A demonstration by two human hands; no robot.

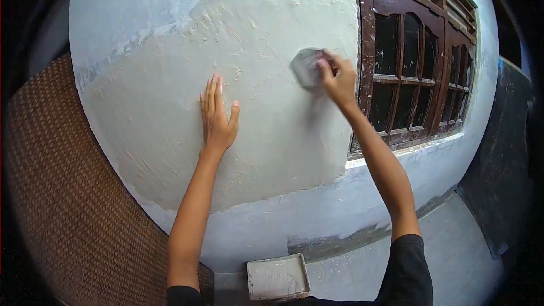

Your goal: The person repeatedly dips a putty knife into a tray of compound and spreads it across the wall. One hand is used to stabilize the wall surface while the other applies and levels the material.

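A broad patch of grey-beige plaster (266,119), with ridges and small crumbs on it, covers much of the white wall (136,5). My left hand (218,116) lies against this patch, fingers stretched upward and thumb apart, holding nothing. Higher and to the right, my right hand (339,79) pinches the edge of a grey, flat, roughly round pad (307,69). Motion blurs the pad, so I cannot tell its exact kind. It overlaps the plaster near the window side, and a soft shadow falls below it.
A dark brown wooden window (405,62) with small panes is set in the wall at the right. Below on the floor (362,263) stands a shallow tray (277,277) with pale residue. Woven brown matting (62,181) borders the left side; a dark panel (498,158) stands far right.
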